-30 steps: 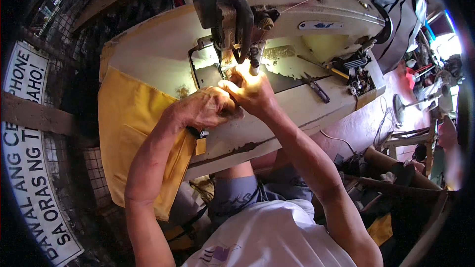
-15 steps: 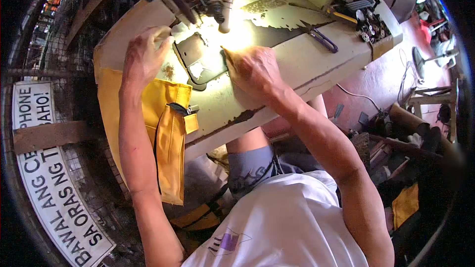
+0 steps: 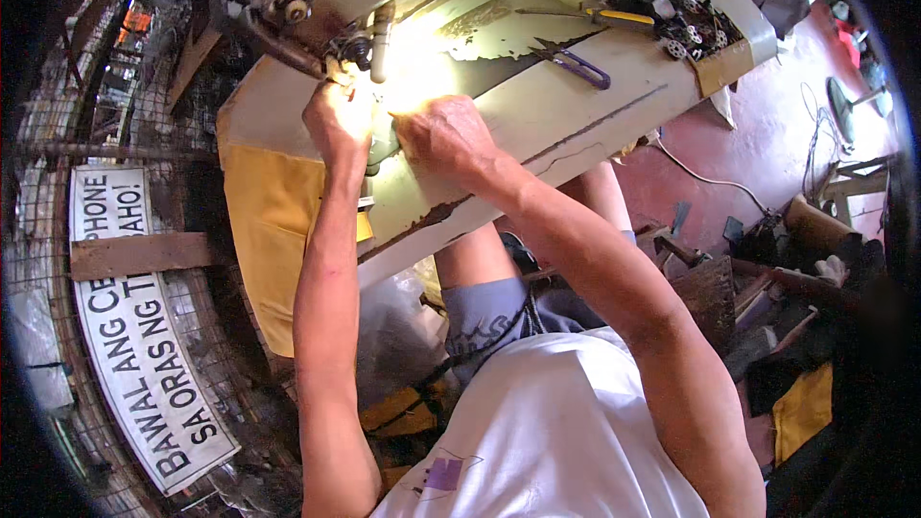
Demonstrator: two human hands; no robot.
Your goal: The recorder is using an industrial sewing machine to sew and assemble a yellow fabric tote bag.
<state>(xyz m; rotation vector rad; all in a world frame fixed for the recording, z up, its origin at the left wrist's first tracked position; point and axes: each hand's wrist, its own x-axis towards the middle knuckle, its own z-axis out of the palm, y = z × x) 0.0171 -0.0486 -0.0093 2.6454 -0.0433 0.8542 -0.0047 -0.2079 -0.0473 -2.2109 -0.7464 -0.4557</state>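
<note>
My left hand (image 3: 338, 120) reaches up to the sewing machine's presser-foot and needle area (image 3: 355, 53), its fingers bent in a pinch; what they hold is lost in the glare of the machine's lamp. Just to its right, my right hand (image 3: 441, 134) rests over the lit machine bed with fingers curled, their tips hidden in glare and by the hand itself. Yellow fabric (image 3: 269, 240) drapes over the table's left end, beside my left forearm. Purple-handled snips (image 3: 585, 72) lie on the pale table (image 3: 585, 115) to the right of my hands.
A tray of bobbins and small tools (image 3: 705, 43) sits at the table's right end, a yellow-handled screwdriver (image 3: 619, 16) beside it. A wire mesh with a white sign (image 3: 153, 345) is at the left. A fan (image 3: 844, 110), a cord (image 3: 710, 177) and scraps occupy the floor at right.
A second ago my hands were together under the needle; then my left hand went out to the left, and now it is back at the needle. The view has also shifted.
</note>
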